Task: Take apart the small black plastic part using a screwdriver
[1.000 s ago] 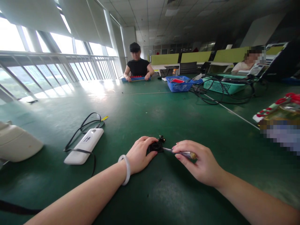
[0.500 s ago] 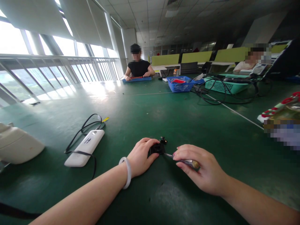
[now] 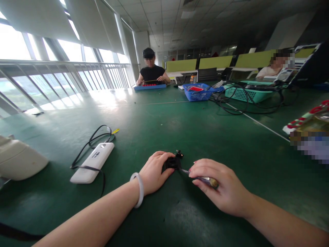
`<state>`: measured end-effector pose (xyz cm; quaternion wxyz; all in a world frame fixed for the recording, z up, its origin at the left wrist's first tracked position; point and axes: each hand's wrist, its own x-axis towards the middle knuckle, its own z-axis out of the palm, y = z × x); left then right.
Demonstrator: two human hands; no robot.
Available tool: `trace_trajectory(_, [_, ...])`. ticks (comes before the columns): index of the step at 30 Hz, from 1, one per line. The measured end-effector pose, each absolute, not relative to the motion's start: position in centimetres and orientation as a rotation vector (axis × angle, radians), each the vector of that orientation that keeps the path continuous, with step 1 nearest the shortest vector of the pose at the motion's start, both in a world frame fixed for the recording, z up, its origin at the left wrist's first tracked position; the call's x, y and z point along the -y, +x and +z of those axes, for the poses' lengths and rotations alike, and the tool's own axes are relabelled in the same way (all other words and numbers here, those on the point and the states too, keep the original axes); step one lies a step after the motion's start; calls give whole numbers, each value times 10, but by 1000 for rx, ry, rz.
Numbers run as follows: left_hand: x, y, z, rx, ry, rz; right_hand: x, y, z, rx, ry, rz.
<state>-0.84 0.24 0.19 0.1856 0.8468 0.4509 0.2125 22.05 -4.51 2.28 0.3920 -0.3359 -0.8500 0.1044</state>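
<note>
My left hand (image 3: 156, 173), with a pale bangle (image 3: 140, 190) at the wrist, pins a small black device (image 3: 172, 163) to the table between thumb and fingers. The device's exact kind is not clear. A smaller black piece (image 3: 179, 154) with shiny bits lies at its far edge; I cannot tell whether the two are joined. My right hand (image 3: 222, 185) is closed around a screwdriver (image 3: 208, 180) with a yellowish butt end. Its thin metal shaft slants left, and the tip meets the device's right side.
To the left lie a white power bank (image 3: 94, 163) with a black cable and a cream-coloured object (image 3: 20, 157). Farther back stand a blue basket (image 3: 199, 96), a teal basket (image 3: 257, 96) and tangled black cables (image 3: 231, 106). One person (image 3: 151, 73) sits across the green table.
My right hand and the screwdriver have shifted very slightly to the left. My left hand keeps its hold on the device. The person opposite has raised a thin strip above a blue tray.
</note>
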Motion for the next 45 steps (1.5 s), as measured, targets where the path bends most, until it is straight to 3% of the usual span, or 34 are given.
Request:
trace_trajectory(16, [-3,-9,2,-1256,2409,594,44,218,23,2244,-774,318])
trace_trajectory(30, [-2,-10,2,-1249,2389,593,39,218,26,1988,-1168,522])
trace_trajectory(45, [-1,-8,5,-1264,2392,579,38,219,26,1955,-1210,531])
